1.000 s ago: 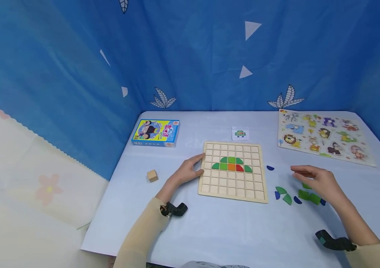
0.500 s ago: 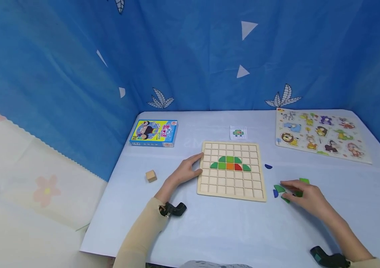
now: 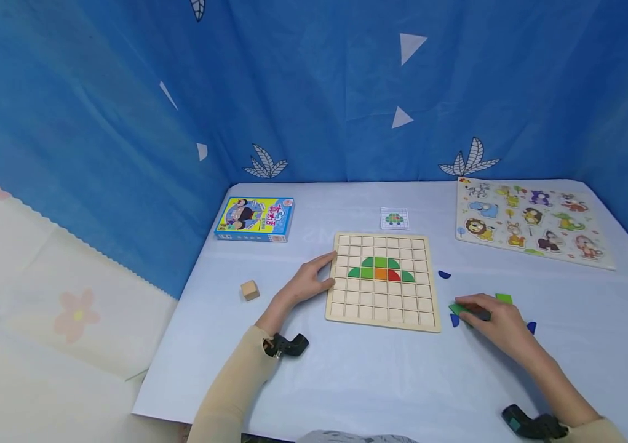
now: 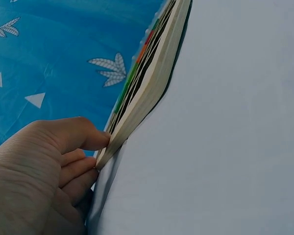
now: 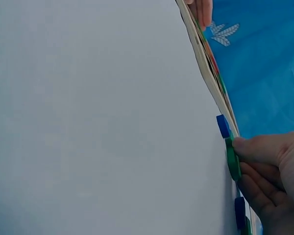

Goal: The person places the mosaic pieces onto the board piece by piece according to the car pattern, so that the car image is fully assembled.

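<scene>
Closer to the grid board (image 3: 380,301) than before, my right hand (image 3: 500,322) pinched a green piece (image 3: 456,308) between its fingers, just right of the board. My left hand (image 3: 302,284) rested relaxed fingers against the board's left edge.

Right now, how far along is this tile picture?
Done, it seems: green, orange and red tiles form a dome on the board. In hand: the right hand pinches a green piece; the left hand touches the board's edge. Possibly left: the blue pieces lying off the board; the card's details are too small to confirm.
</scene>
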Action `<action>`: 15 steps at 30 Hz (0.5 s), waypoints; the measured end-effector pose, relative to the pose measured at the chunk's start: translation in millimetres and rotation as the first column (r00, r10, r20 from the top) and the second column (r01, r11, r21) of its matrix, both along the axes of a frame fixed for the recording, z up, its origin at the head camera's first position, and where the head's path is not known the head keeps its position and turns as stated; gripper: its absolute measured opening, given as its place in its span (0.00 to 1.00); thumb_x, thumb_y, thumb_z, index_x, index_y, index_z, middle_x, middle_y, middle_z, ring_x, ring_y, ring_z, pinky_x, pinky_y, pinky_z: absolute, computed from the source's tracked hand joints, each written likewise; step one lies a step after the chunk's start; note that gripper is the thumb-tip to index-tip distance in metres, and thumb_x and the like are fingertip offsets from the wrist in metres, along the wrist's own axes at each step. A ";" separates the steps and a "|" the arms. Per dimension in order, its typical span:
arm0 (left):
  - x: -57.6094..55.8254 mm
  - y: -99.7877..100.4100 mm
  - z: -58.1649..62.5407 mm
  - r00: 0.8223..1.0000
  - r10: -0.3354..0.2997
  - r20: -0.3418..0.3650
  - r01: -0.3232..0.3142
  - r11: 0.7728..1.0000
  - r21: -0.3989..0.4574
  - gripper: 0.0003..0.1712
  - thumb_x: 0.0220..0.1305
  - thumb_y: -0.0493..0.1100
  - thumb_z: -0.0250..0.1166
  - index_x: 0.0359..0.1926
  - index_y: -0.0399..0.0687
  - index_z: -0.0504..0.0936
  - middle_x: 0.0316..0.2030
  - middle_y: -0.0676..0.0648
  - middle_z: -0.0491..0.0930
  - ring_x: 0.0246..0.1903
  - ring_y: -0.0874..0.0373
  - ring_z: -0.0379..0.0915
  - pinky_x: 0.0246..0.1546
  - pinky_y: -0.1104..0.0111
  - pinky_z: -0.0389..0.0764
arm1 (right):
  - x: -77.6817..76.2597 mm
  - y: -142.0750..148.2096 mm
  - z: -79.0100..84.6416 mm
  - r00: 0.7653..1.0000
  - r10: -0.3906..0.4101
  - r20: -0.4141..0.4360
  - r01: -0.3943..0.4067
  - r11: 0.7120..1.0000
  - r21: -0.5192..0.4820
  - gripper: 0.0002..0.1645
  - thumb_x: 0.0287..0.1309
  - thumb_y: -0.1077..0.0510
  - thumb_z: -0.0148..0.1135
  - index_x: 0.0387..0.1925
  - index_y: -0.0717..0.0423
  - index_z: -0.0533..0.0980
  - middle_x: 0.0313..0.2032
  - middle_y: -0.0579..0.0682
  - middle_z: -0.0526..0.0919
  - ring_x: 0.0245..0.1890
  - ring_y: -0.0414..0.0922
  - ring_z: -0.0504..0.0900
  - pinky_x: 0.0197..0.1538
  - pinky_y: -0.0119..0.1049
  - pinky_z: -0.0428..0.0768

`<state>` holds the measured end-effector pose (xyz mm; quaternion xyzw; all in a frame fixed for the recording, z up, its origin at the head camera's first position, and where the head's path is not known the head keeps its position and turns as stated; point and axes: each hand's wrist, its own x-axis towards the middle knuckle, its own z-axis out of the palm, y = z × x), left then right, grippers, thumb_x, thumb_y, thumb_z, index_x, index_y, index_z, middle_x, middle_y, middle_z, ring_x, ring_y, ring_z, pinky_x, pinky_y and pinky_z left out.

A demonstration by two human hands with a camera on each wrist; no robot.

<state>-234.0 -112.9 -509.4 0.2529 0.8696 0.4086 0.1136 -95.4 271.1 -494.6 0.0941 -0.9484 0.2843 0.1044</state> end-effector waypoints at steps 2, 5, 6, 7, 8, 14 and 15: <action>-0.1 0.2 0.6 1.000 0.006 0.007 -0.006 1.000 -0.005 0.39 0.60 0.39 0.62 0.71 0.45 0.58 0.68 0.46 0.59 0.68 0.54 0.50 0.67 0.65 0.54 | -3.6 -1.0 -0.5 1.000 -0.009 -0.017 0.009 1.000 -0.002 0.17 0.46 0.67 0.70 0.42 0.59 0.82 0.37 0.53 0.84 0.33 0.49 0.82 0.34 0.38 0.79; -0.2 0.2 1.0 1.000 0.012 0.012 -0.011 1.000 -0.008 0.39 0.60 0.39 0.62 0.71 0.45 0.58 0.68 0.46 0.59 0.68 0.54 0.50 0.67 0.65 0.54 | -10.1 -2.4 -1.0 0.999 -0.026 -0.031 0.026 1.000 -0.010 0.16 0.47 0.67 0.70 0.42 0.61 0.81 0.35 0.54 0.84 0.32 0.50 0.82 0.34 0.41 0.79; -0.1 0.2 1.4 1.000 0.014 0.015 -0.014 1.000 -0.010 0.39 0.60 0.39 0.62 0.71 0.45 0.58 0.68 0.46 0.59 0.68 0.54 0.50 0.67 0.65 0.54 | -12.2 -2.4 -1.4 0.999 -0.028 -0.035 0.028 0.999 -0.016 0.16 0.47 0.68 0.70 0.42 0.62 0.81 0.34 0.54 0.84 0.31 0.50 0.82 0.34 0.43 0.80; -0.1 0.3 1.7 1.000 0.014 0.015 -0.014 1.000 -0.012 0.39 0.60 0.39 0.62 0.71 0.45 0.58 0.69 0.46 0.59 0.68 0.54 0.50 0.67 0.65 0.54 | -14.2 -2.6 -1.7 0.999 -0.031 -0.041 0.030 0.999 -0.022 0.16 0.47 0.68 0.69 0.42 0.63 0.81 0.34 0.55 0.84 0.31 0.51 0.82 0.34 0.44 0.80; -0.1 0.3 1.6 1.000 0.014 0.014 -0.014 1.000 -0.010 0.39 0.61 0.39 0.62 0.71 0.45 0.58 0.68 0.46 0.59 0.68 0.54 0.50 0.67 0.65 0.54 | -15.9 -2.7 -2.0 0.998 -0.035 -0.043 0.034 0.999 -0.028 0.16 0.48 0.68 0.69 0.42 0.63 0.81 0.35 0.56 0.84 0.32 0.52 0.82 0.35 0.46 0.80; 0.5 0.0 1.5 1.000 0.007 0.008 -0.007 1.000 -0.007 0.39 0.61 0.39 0.62 0.71 0.44 0.58 0.68 0.45 0.59 0.68 0.53 0.50 0.67 0.64 0.55 | -20.2 -4.7 -3.9 0.998 -0.038 -0.044 0.036 0.999 -0.027 0.17 0.47 0.65 0.71 0.42 0.63 0.81 0.35 0.56 0.83 0.33 0.53 0.82 0.36 0.50 0.80; 0.6 0.0 1.6 1.000 0.008 0.009 -0.007 1.000 -0.008 0.39 0.61 0.39 0.62 0.71 0.44 0.58 0.69 0.45 0.59 0.68 0.53 0.50 0.67 0.65 0.55 | -20.3 -5.4 -4.2 0.998 -0.035 -0.046 0.034 0.999 -0.023 0.18 0.47 0.64 0.71 0.42 0.63 0.80 0.35 0.56 0.83 0.33 0.53 0.82 0.36 0.49 0.80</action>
